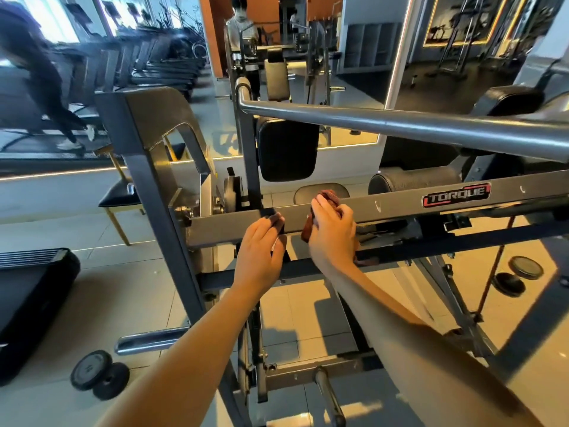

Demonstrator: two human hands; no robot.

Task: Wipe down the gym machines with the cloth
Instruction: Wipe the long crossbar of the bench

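Observation:
A grey gym machine has a horizontal square beam with a TORQUE label. My right hand grips a reddish-brown cloth that is draped over the top and front of the beam near its middle. Just to its left, my left hand rests flat on the beam's front face, with the fingertips at the top edge and the thumb by the lower edge. A dark patch lies under those fingertips; whether it is shadow or cloth I cannot tell.
A round grey bar crosses above the beam, and black pads sit behind it. Dumbbells lie on the tiled floor at lower left and at right. A stool stands at left. A mirror shows treadmills and people.

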